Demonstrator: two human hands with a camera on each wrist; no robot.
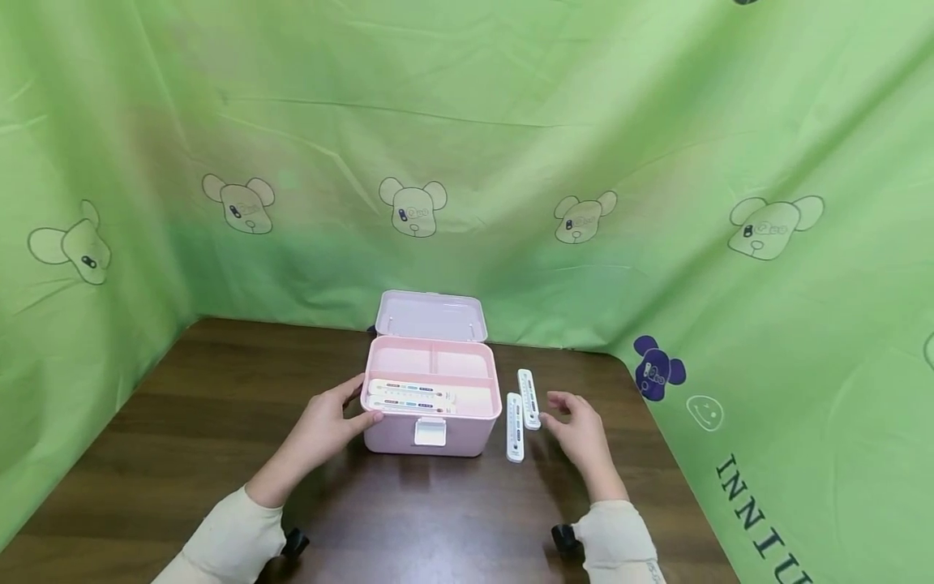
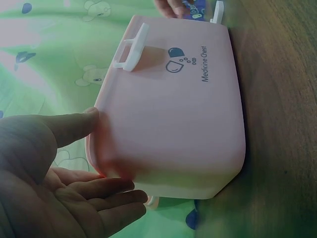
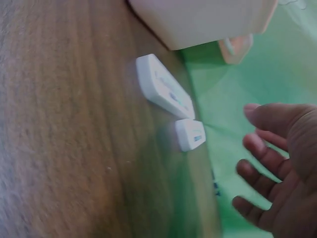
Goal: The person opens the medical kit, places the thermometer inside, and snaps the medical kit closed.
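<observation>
A pink medicine box (image 1: 460, 435), printed "Medicine Chest" on its front, stands with its lid raised. My left hand (image 1: 330, 422) rests at its front left corner; in the left wrist view the thumb touches the front rim while fairly straight fingers lie along the side. Two slim white strips with printed scales, like thermometers (image 1: 411, 401), lie in the front compartment. Right of the box, two similar white strips (image 1: 515, 428) lie side by side on the table. Just beside the farther strip (image 1: 529, 397) is my right hand (image 1: 581, 430), fingers loosely bent and apart from it in the right wrist view.
The translucent lid (image 1: 430, 315) leans back behind the box. Pink dividers (image 1: 434, 357) form smaller compartments at the back of the box. A green bear-print cloth (image 1: 511, 268) hangs behind and beside the dark wooden table (image 1: 241, 389).
</observation>
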